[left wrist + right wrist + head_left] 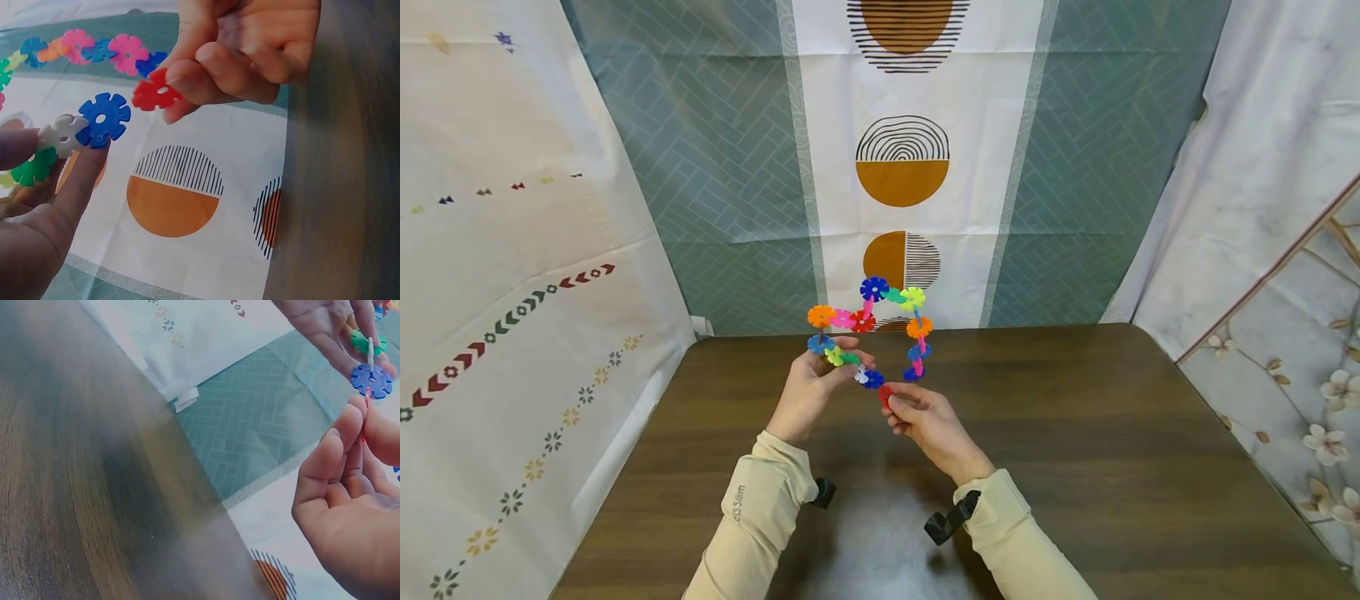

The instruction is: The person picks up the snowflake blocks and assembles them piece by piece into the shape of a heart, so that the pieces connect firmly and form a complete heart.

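Note:
Both hands hold up a colourful chain of notched, flower-shaped plastic discs (862, 322), bent into a loop in the head view. My left hand (802, 393) pinches the chain near its white disc (61, 136) and green disc (34, 167); a dark blue disc (103, 120) ends this side at the index fingertip. Between thumb and fingers, my right hand (931, 423) pinches a red disc (156, 91), partly covered by the fingers. Its edge lies right by the dark blue disc. Another blue disc (912, 375) ends the chain's other side, above the right hand.
Below the hands is a dark brown wooden table (1075, 433). A green and white patterned cloth (722, 167) hangs behind its back edge. Patterned white cloths hang at the left (512, 233) and right (1262, 250). Each wrist carries a black strap mount (951, 518).

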`<state>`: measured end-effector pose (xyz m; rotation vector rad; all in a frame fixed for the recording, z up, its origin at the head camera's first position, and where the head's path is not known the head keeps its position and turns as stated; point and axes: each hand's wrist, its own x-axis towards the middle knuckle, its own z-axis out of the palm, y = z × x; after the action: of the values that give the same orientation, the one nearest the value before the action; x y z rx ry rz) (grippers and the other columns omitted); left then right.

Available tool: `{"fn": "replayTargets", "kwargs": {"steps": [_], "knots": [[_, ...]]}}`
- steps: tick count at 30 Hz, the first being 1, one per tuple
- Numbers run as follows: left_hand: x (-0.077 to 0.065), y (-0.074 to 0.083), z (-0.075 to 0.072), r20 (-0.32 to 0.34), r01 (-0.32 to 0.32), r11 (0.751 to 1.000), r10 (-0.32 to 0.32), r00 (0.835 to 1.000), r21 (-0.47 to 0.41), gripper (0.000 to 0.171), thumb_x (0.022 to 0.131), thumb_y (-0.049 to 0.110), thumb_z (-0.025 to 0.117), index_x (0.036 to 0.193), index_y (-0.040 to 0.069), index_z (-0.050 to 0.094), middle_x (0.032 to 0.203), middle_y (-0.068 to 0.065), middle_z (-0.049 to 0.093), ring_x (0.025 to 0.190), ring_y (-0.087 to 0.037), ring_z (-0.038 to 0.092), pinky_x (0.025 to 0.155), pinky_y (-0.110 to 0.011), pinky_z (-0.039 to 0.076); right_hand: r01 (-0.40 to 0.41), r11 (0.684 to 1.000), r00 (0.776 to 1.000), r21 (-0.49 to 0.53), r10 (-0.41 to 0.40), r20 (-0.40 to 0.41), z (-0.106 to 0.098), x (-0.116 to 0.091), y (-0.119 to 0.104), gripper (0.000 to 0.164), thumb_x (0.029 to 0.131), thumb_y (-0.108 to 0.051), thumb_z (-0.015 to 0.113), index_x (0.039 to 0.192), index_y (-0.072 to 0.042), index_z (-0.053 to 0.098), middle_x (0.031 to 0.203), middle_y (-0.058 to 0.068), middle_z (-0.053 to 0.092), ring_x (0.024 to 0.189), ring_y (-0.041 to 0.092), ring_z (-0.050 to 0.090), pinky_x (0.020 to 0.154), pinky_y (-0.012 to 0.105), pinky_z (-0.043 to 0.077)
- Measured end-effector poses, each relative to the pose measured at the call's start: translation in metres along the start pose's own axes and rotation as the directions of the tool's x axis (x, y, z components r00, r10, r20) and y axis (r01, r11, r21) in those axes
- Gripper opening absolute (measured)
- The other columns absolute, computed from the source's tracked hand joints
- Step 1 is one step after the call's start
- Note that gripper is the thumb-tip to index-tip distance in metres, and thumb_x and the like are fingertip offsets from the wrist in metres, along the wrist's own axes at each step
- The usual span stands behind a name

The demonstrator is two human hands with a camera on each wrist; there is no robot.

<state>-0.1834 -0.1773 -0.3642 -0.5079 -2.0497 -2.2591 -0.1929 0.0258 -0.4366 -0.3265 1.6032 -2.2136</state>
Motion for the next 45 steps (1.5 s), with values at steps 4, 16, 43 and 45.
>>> {"fn": "replayTargets", "kwargs": {"steps": [4, 16, 43, 45], "knots": [[0.0, -0.001, 0.0, 0.022, 0.001, 1.0, -0.001, 1.0, -0.021, 0.032, 0.094, 0.001, 0.056, 0.125, -0.002, 0.05, 0.112, -0.027, 0.065, 0.108, -0.033, 0.064, 0.096, -0.038, 0.05, -0.006, 0.999, 1.0, 0.039, 0.006, 0.013, 0.0, 0.001, -0.001, 0.044, 0.097, -0.016, 0.06, 0.134, 0.004, 0.05, 0.1, 0.011, 0.062, 0.085, 0.021, 0.057, 0.078, 0.025, 0.05], [0.001, -0.006, 0.002, 0.061, -0.01, 0.999, 0.008, 0.998, 0.031, 0.032, 0.096, 0.004, 0.058, 0.127, -0.001, 0.052, 0.113, -0.023, 0.066, 0.11, -0.031, 0.062, 0.098, -0.036, 0.048, -0.03, 0.976, 0.999, 0.214, 0.034, -0.015, 0.002, 0.0, -0.003, 0.031, 0.095, -0.011, 0.063, 0.124, 0.001, 0.062, 0.096, 0.008, 0.062, 0.081, 0.016, 0.056, 0.078, 0.023, 0.051], [0.003, -0.014, 0.021, 0.083, 0.06, 0.994, -0.068, 0.994, 0.096, 0.027, 0.097, -0.001, 0.054, 0.124, -0.004, 0.055, 0.11, -0.022, 0.066, 0.108, -0.031, 0.063, 0.101, -0.04, 0.046, -0.082, 0.926, 0.988, 0.368, 0.125, -0.095, -0.004, -0.007, -0.002, 0.015, 0.094, -0.008, 0.063, 0.105, -0.006, 0.074, 0.09, 0.007, 0.062, 0.076, 0.016, 0.054, 0.077, 0.025, 0.051], [0.004, -0.014, 0.022, 0.084, 0.063, 0.995, -0.07, 0.994, 0.083, 0.027, 0.097, -0.002, 0.053, 0.124, -0.004, 0.055, 0.11, -0.022, 0.066, 0.109, -0.032, 0.063, 0.101, -0.04, 0.046, -0.084, 0.926, 0.986, 0.368, 0.131, -0.105, -0.004, -0.007, -0.003, 0.016, 0.096, -0.008, 0.061, 0.105, -0.006, 0.073, 0.088, 0.007, 0.061, 0.075, 0.016, 0.053, 0.075, 0.025, 0.05]]}}
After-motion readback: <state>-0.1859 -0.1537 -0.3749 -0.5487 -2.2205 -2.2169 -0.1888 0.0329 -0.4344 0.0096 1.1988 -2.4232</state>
